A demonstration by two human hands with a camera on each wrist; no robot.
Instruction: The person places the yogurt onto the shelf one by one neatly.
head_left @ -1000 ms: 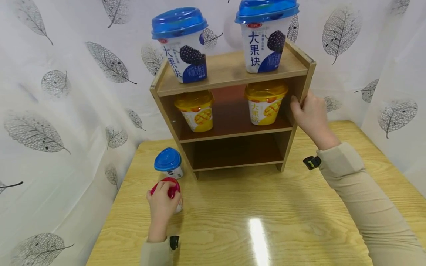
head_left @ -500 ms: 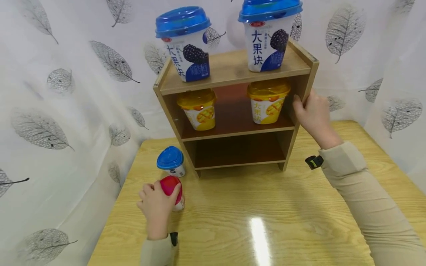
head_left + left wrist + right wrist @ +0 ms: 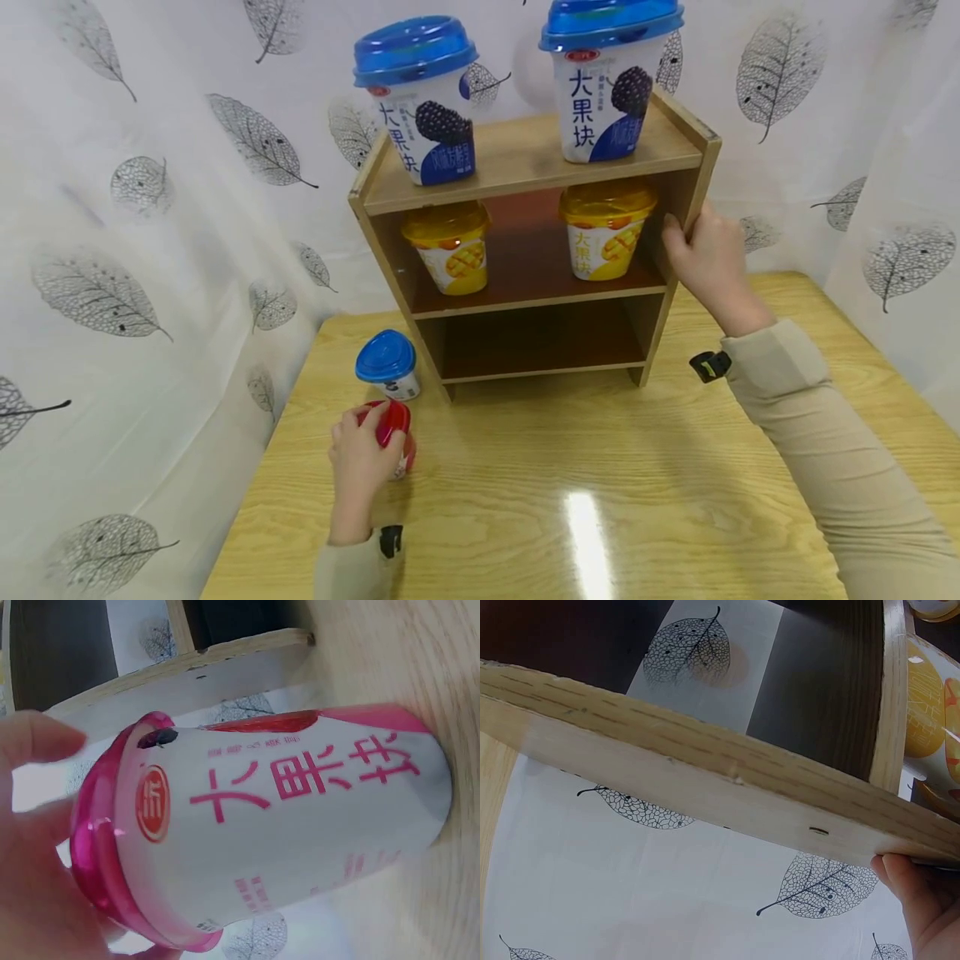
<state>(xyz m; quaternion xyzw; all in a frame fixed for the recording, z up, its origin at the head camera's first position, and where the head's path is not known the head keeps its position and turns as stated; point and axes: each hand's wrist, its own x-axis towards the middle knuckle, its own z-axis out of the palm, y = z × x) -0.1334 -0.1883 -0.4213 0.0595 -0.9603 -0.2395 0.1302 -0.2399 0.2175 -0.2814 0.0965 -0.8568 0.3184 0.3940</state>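
Observation:
My left hand (image 3: 358, 458) holds a yogurt cup by its red-pink lid (image 3: 395, 419), on the table to the left of a small wooden shelf (image 3: 536, 311). The left wrist view shows this white yogurt cup (image 3: 292, 810) from the side, with pink lettering and its base on the wood; the fingers curve over the lid. High on the shelf's right side, my right hand (image 3: 708, 258) grips the side panel, thumb at the front edge. In the right wrist view the fingers (image 3: 909, 889) press the panel's outer face.
Two blue-lidded cups, a left one (image 3: 423, 108) and a right one (image 3: 603, 92), stand on the shelf top. Below sit two yellow-lidded cups (image 3: 453, 258). Another blue-lidded cup (image 3: 386, 358) stands on the table (image 3: 510, 475) by the shelf's left foot. A leaf-print sheet (image 3: 187, 250) hangs behind.
My left hand's fingers drew back from the red lid and then came over it again. The cup's side has turned, showing more red. The right hand stays at the shelf panel.

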